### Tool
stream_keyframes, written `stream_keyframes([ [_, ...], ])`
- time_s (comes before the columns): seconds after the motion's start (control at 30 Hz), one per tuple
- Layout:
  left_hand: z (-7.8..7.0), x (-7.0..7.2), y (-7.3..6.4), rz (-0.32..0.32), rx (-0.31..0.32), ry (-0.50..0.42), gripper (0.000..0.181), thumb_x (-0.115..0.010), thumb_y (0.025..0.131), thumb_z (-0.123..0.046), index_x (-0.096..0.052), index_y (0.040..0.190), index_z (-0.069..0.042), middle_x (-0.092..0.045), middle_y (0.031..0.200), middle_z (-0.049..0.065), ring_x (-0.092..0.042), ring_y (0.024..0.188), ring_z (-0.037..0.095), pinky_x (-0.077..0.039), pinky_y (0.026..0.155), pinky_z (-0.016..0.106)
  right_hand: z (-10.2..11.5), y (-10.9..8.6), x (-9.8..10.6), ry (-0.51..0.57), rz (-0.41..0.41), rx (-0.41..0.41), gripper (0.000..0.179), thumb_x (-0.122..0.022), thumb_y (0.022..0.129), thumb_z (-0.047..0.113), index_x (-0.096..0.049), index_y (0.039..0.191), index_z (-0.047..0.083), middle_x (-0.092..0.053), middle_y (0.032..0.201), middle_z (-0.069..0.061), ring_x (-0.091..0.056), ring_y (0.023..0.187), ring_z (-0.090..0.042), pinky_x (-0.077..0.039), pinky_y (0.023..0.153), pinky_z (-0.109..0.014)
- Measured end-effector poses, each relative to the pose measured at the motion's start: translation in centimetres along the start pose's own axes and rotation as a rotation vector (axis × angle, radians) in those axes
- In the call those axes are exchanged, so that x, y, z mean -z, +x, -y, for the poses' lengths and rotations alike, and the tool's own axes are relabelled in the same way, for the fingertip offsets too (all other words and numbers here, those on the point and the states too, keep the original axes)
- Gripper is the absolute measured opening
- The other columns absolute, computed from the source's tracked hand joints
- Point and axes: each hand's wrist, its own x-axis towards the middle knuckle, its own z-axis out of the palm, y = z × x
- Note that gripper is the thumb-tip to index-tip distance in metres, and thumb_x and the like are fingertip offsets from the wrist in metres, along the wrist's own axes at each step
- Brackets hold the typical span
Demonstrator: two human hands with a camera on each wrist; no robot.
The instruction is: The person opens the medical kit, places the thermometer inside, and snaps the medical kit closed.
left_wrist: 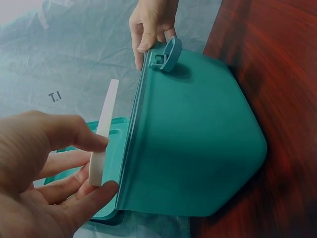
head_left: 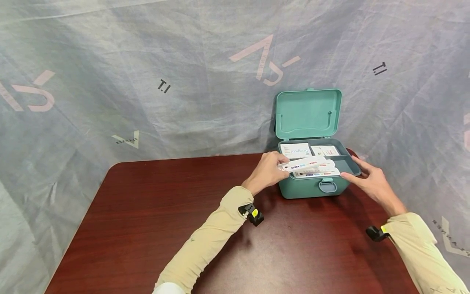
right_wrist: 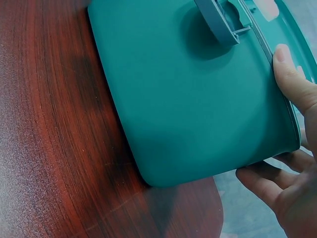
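A teal storage box (head_left: 304, 190) stands on the table with its lid (head_left: 308, 114) raised. My left hand (head_left: 268, 170) pinches a slim white pack (head_left: 302, 164) with a small printed label, at the left end, over the front compartment. In the left wrist view the same pack (left_wrist: 105, 116) shows edge-on between thumb and fingers. More white packs (head_left: 317, 173) lie just beneath it in the box. My right hand (head_left: 372, 183) grips the box's front right corner. In the right wrist view its thumb (right_wrist: 290, 74) lies at the rim and the fingers against the side.
Behind the front compartment sit a white packet (head_left: 295, 150) marked "Surgical" and another white packet (head_left: 326, 150), split by a divider. A grey latch (head_left: 327, 186) hangs on the box front. The dark red table (head_left: 165, 204) reaches back to a grey cloth (head_left: 205, 102).
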Motion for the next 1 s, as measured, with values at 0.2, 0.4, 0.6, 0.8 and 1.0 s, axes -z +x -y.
stream_keyframes([
  [0.2,-0.2,-0.4,0.4,0.000,-0.001,0.005,0.033,-0.074,0.072,-0.010,-0.073,0.105,-0.006,-0.066,0.101,0.003,-0.057,0.089,0.012,-0.041,0.070,0.012,-0.1,-0.1,0.0,0.007,-0.008,0.015,0.083,-0.069,0.086,0.037,-0.023,0.151,0.013,-0.037,0.140,-0.029,-0.048,0.087,0.014,-0.043,0.066,-0.007],
  [0.4,-0.4,-0.9,0.7,0.006,0.008,0.035,0.032,-0.076,0.075,-0.015,-0.072,0.106,-0.008,-0.066,0.105,0.003,-0.056,0.092,0.012,-0.040,0.075,0.014,0.0,0.0,0.0,0.019,-0.007,0.019,0.082,-0.069,0.086,0.036,-0.024,0.150,0.011,-0.038,0.139,-0.030,-0.049,0.086,0.015,-0.043,0.066,-0.007],
  [0.6,-0.6,-1.3,1.0,0.016,0.009,0.028,0.032,-0.076,0.075,-0.015,-0.073,0.106,-0.008,-0.066,0.104,0.003,-0.055,0.094,0.013,-0.040,0.077,0.015,0.1,-0.2,0.0,0.013,-0.006,0.015,0.082,-0.068,0.086,0.037,-0.023,0.151,0.013,-0.038,0.139,-0.029,-0.049,0.085,0.014,-0.044,0.066,-0.008],
  [0.8,-0.5,-1.7,1.1,0.034,0.014,0.020,0.030,-0.073,0.077,-0.014,-0.072,0.107,-0.008,-0.065,0.107,0.003,-0.053,0.100,0.015,-0.040,0.081,0.019,-0.2,-0.1,0.0,0.003,-0.003,0.000,0.083,-0.068,0.086,0.039,-0.021,0.151,0.017,-0.038,0.139,-0.027,-0.051,0.084,0.011,-0.044,0.065,-0.010],
  [1.0,-0.3,-2.2,1.4,0.031,0.008,0.045,0.028,-0.073,0.079,-0.014,-0.073,0.106,-0.008,-0.065,0.108,0.003,-0.054,0.103,0.018,-0.041,0.086,0.020,-0.1,0.0,-0.2,0.016,-0.025,0.002,0.083,-0.069,0.085,0.039,-0.024,0.151,0.015,-0.039,0.139,-0.028,-0.050,0.085,0.014,-0.043,0.066,-0.008],
])
